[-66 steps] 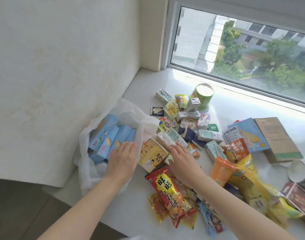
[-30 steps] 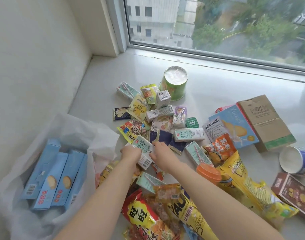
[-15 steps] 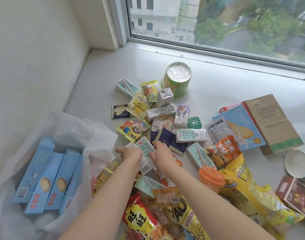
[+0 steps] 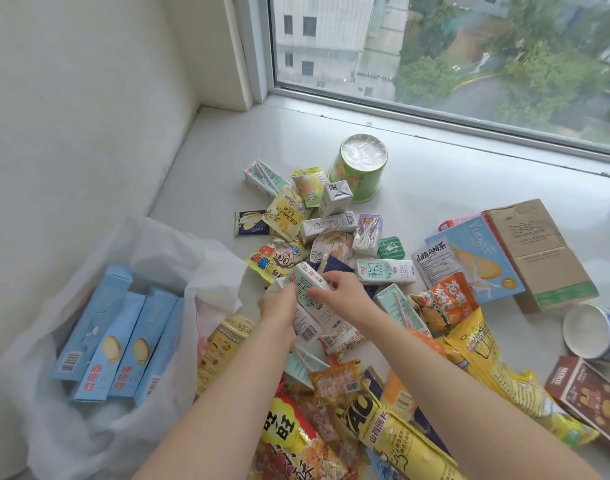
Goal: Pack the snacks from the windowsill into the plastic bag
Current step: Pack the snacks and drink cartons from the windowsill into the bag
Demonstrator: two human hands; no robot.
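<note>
Gripping milk cartons [image 4: 308,296] | left hand [image 4: 278,306] | right hand [image 4: 345,295] | beside plastic bag [image 4: 179,251]

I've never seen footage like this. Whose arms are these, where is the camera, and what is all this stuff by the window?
There is no machine here: a person is working with bare hands, and the one camera sits on their head, looking forward and down, so you see only their forearms reaching in from below.

The pale surface is a windowsill covered in snacks: small milk cartons, foil packets, yellow bags, an upturned green tub and a brown cardboard box.

At the left lies an open white plastic bag with several long blue boxes already inside.

The left hand and right hand together grip a few mint-and-white milk cartons gathered from the pile, beside the bag's opening. How many cartons exactly is hard to tell.
</note>
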